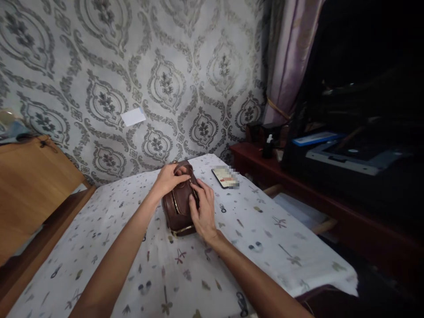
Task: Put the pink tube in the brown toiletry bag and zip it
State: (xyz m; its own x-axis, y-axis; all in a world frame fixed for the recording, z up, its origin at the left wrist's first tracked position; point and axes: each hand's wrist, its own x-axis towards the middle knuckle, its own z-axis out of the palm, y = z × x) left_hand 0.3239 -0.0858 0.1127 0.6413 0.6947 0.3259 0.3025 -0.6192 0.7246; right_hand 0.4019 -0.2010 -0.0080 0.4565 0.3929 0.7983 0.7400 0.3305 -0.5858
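Note:
A small brown leather handbag (180,201) with gold-coloured zips sits on the patterned white cloth, its short handle (184,164) at the far end. My left hand (169,180) is closed on the bag's far end beside the handle, the thumb stretched across the top. Some of its fingertips are hidden by the handle. Along the right side of the bag my right hand (204,210) grips it, fingers bent near a zip and thumb against the leather. Whether a zip pull is between the fingers is too small to tell.
A card-like item (225,177), partly blurred, lies right of the bag on the white cloth (265,247). At left stands a wooden panel (36,185). To the right are a dark red desk (251,163), an open drawer (300,210) and a large dark screen (364,88).

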